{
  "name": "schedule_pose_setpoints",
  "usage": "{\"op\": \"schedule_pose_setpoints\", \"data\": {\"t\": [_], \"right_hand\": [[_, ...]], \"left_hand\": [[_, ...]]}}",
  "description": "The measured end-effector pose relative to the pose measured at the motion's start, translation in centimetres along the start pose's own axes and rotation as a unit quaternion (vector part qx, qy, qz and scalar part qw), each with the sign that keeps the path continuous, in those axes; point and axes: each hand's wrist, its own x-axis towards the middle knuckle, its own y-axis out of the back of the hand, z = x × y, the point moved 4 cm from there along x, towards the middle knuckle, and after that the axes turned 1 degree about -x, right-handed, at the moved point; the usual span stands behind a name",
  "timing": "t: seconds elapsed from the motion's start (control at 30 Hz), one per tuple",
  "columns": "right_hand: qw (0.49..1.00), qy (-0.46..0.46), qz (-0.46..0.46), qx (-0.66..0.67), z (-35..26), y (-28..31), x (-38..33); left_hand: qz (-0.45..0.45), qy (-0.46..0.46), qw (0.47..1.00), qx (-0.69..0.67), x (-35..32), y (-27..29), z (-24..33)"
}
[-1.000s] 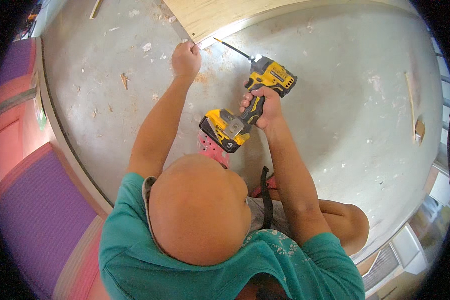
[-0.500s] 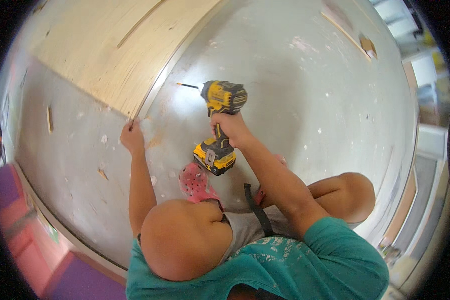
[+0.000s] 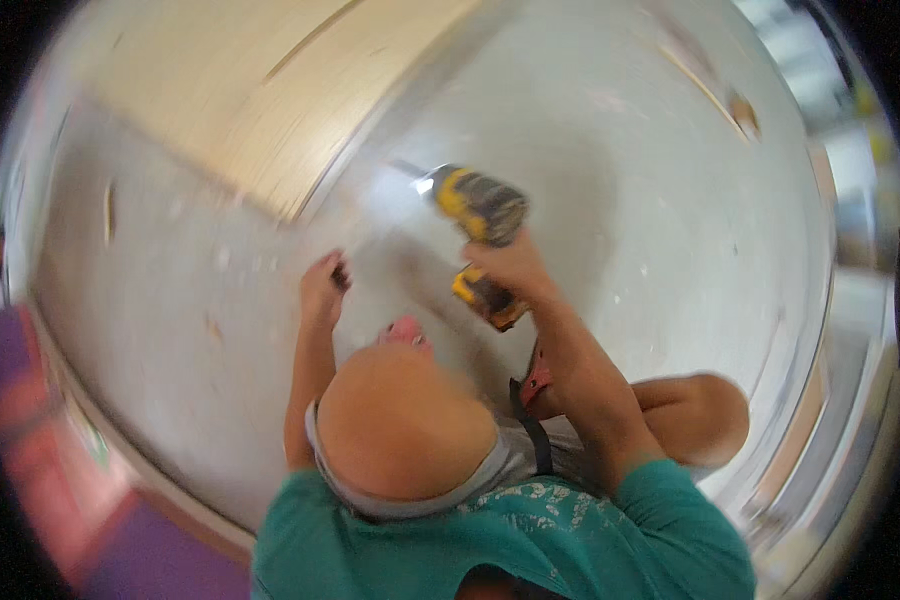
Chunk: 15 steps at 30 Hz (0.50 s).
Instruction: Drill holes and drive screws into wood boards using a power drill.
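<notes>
My right hand (image 3: 510,262) is wrapped around the grip of a yellow and black cordless drill (image 3: 482,203), held above the floor. Its thin bit points to the upper left, toward a plywood sheet (image 3: 240,110), and a bright patch lies before its nose. My left hand (image 3: 320,292) is closed on a small dark object (image 3: 341,276), too blurred to name. That hand is off the plywood, just below the sheet's near corner. The drill and both hands are smeared by motion.
The grey floor (image 3: 210,390) carries pale specks and a wood scrap (image 3: 109,212). A long thin strip (image 3: 705,88) and a small brown block (image 3: 742,115) lie at the far right. Pink shoes (image 3: 405,332) show beside my knees. Purple and red surfaces (image 3: 170,545) border the lower left.
My left hand has left the plywood's corner and drawn back toward me and to the right. The drill has moved right and slightly nearer, its battery now tilted to the right.
</notes>
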Motion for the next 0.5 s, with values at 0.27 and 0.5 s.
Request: {"op": "schedule_pose_setpoints", "data": {"t": [0.27,0.5], "right_hand": [[0.983,-0.027,-0.173,0.055,-2.4,0.0,1.3],[0.978,-0.001,-0.148,-0.150,-12.0,2.6,4.4]], "left_hand": [[0.142,-0.239,0.884,0.375,-0.5,5.4,-1.0],[0.090,-0.374,0.865,0.323,2.4,-0.3,10.1]]}}
